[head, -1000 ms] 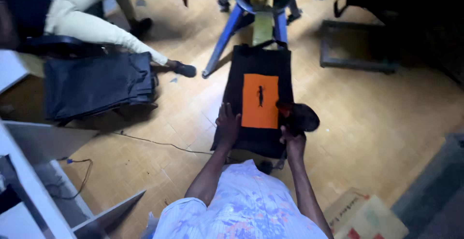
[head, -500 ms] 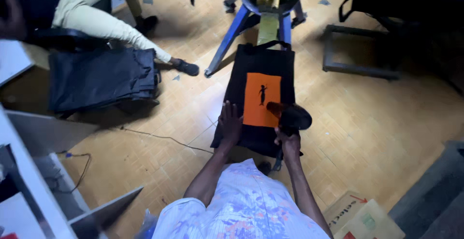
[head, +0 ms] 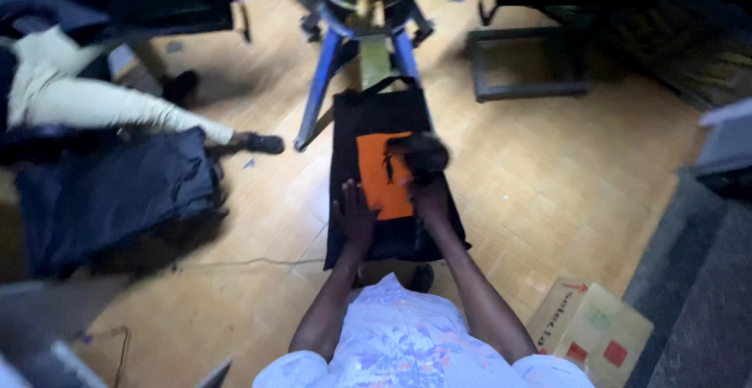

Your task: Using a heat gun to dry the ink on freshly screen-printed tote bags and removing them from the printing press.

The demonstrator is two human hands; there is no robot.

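While lying flat on a narrow printing board, the black cloth tote bag (head: 392, 176) is running with its long axis from near to far, its strap handles pointing toward the far blue metal stand (head: 360, 51). Its soft, matte fabric is carrying a bright orange rectangular print (head: 377, 176) with a small dark figure on it. The left hand (head: 354, 217) is resting palm down with fingers spread wide on the bag's near left part, just touching the orange print's edge. The right hand (head: 427, 194) is closing around a dark rounded pad (head: 419, 153), blurred here, and pressing it on the print's far right corner. To the left, a loose heap of dark folded fabric (head: 110, 200) is lying on the pale wooden parquet floor (head: 548, 168), beside another person's light trouser leg (head: 102, 106). At near right, a flattened brown cardboard box (head: 595, 329) is lying on the floor.
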